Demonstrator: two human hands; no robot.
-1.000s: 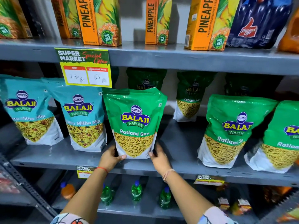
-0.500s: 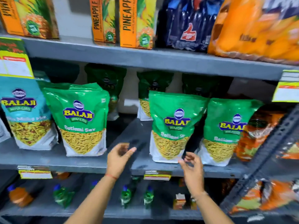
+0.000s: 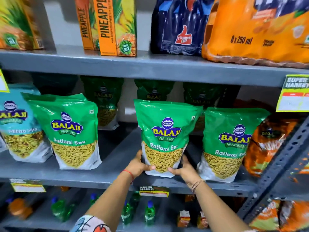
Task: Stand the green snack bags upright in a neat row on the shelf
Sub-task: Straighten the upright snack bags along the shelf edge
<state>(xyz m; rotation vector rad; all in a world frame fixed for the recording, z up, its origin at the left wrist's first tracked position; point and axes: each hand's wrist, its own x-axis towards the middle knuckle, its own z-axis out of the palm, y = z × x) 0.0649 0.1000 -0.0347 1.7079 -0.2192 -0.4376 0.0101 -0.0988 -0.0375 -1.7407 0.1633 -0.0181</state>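
Since the earlier frame, both hands are now closing on the middle green bag (image 3: 167, 131), where half a second ago they were hovering open in front of the shelf (image 3: 108, 176). Left hand (image 3: 138, 164) is gripping the lower left edge of this bag, thumb on the front and fingers (image 3: 139, 154) wrapping behind. Right hand (image 3: 185, 169) is gripping the lower right edge in the same way, thumb lying across the white base. This bag is standing upright on the grey shelf, near its front edge, just beside the right green bag (image 3: 230, 144), which is leaning slightly. Left green bag (image 3: 71, 131) is standing well apart from the held one, next to a blue bag (image 3: 15, 124). More green bags (image 3: 103, 101) are standing in shadow at the back. Pineapple cartons (image 3: 115, 25) and drink packs (image 3: 180, 25) are sitting on the shelf above.
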